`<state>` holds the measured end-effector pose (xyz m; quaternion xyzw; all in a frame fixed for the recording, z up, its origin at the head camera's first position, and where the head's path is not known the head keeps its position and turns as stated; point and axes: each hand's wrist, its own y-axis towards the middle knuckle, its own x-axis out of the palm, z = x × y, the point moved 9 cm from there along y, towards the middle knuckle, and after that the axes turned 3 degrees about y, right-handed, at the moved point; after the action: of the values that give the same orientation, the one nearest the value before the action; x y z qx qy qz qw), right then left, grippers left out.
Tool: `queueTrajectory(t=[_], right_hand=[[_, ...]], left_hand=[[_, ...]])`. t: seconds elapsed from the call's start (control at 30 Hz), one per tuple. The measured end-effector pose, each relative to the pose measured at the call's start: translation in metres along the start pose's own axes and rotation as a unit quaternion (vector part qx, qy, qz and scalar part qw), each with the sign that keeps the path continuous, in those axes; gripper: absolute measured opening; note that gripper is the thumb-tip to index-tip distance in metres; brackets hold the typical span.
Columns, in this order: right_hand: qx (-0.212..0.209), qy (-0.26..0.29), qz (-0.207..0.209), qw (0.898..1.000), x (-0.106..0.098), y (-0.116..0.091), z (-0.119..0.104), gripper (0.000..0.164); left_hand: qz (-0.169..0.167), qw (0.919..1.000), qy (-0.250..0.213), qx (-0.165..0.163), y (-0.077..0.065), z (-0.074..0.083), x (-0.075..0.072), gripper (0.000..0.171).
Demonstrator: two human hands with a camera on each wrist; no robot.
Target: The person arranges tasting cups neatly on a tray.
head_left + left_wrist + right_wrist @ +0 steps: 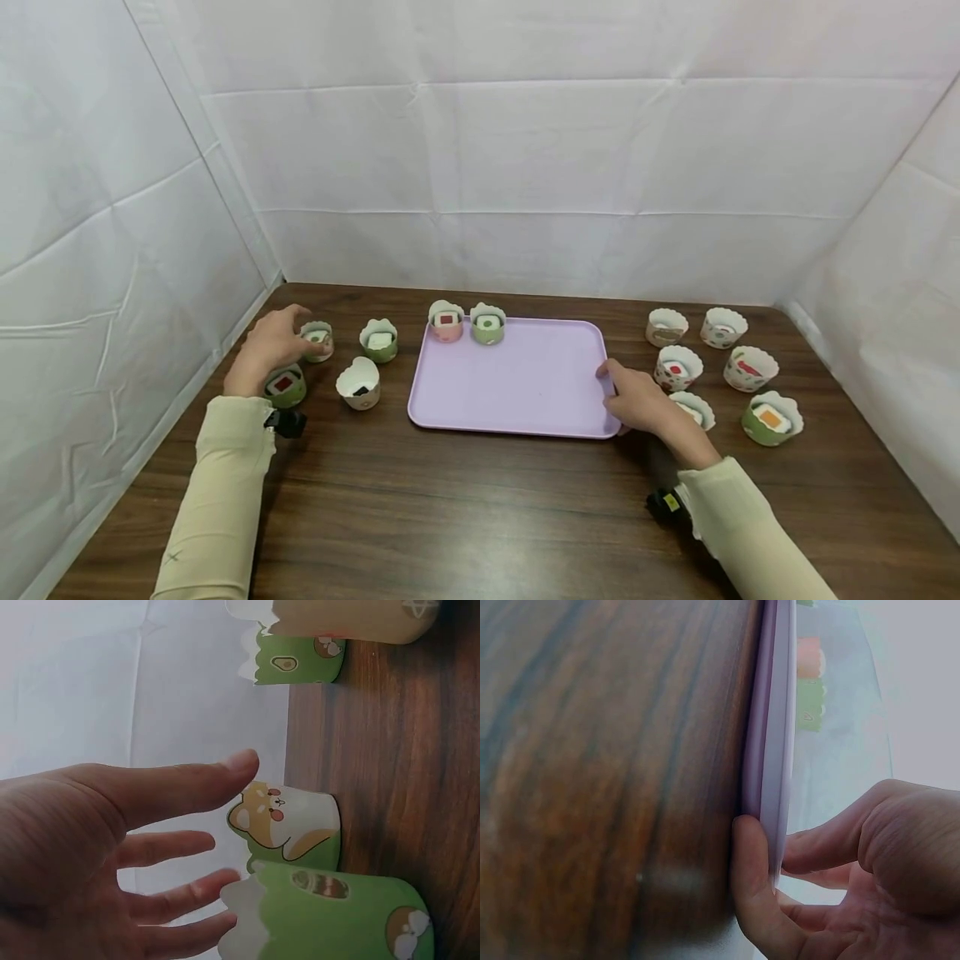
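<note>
My left hand [272, 343], fingers spread, is beside a green paper baking cup [318, 354] holding a small white piece. In the left wrist view, that cup [289, 825] has a cartoon animal on its side and stands just beyond the thumb tip. Another green cup [285, 387], with a dark red-centred piece, sits below the wrist. At the right, my right hand [637, 398] pinches the right edge of a lilac tray [517, 383]; in the right wrist view the fingers [751, 855] lie on both sides of the rim. A pink cup [447, 332] and a green cup [488, 333] stand at the tray's back left.
Left of the tray are a green cup [379, 348] and a white cup [360, 396]. Several patterned cups, among them a white one [723, 329] and a green one [768, 429], stand on the right of the wooden table [450, 508]. White cloth [525, 167] hangs behind.
</note>
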<state>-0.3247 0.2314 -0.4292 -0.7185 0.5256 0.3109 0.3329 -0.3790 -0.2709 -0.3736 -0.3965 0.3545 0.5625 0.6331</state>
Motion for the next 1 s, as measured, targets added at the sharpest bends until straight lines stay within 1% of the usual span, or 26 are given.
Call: queueTrajectory(t=[0.07, 0.2, 0.33, 0.43, 0.53, 0.63, 0.77, 0.9, 1.0], right_hand=[[-0.001, 0.002, 0.000, 1.000, 0.000, 0.001, -0.001, 0.043], [-0.003, 0.005, 0.002, 1.000, -0.002, 0.001, -0.003, 0.043], [0.002, 0.002, -0.001, 1.000, -0.001, 0.000, -0.002, 0.043], [0.008, 0.002, -0.005, 1.000, 0.001, -0.002, 0.001, 0.043], [0.005, 0.002, 0.000, 1.000, 0.002, -0.003, 0.003, 0.043], [-0.001, 0.002, 0.006, 1.000, 0.002, -0.004, 0.004, 0.043], [0.000, 0.000, 0.001, 1.000, 0.002, -0.003, 0.004, 0.043], [-0.002, -0.006, -0.001, 1.000, 0.001, 0.000, 0.000, 0.043], [0.001, -0.005, 0.000, 1.000, 0.000, -0.001, 0.002, 0.043]], left_hand=[[0.007, 1.0000, 0.004, -0.004, 0.000, -0.002, -0.001, 0.082], [0.009, 0.9998, 0.003, -0.017, 0.002, -0.008, 0.002, 0.084], [-0.001, 0.9995, 0.007, -0.030, 0.005, -0.012, 0.009, 0.084], [-0.012, 0.9993, 0.014, -0.033, 0.007, -0.013, 0.015, 0.081], [-0.014, 0.9993, 0.019, -0.031, 0.008, -0.013, 0.018, 0.077], [-0.010, 0.9994, 0.019, -0.028, 0.008, -0.012, 0.019, 0.076], [-0.007, 0.9996, 0.018, -0.023, 0.007, -0.012, 0.018, 0.073], [-0.009, 0.9995, 0.008, -0.030, 0.004, -0.015, 0.017, 0.071], [-0.017, 0.9993, 0.008, -0.032, 0.004, -0.012, 0.016, 0.070]])
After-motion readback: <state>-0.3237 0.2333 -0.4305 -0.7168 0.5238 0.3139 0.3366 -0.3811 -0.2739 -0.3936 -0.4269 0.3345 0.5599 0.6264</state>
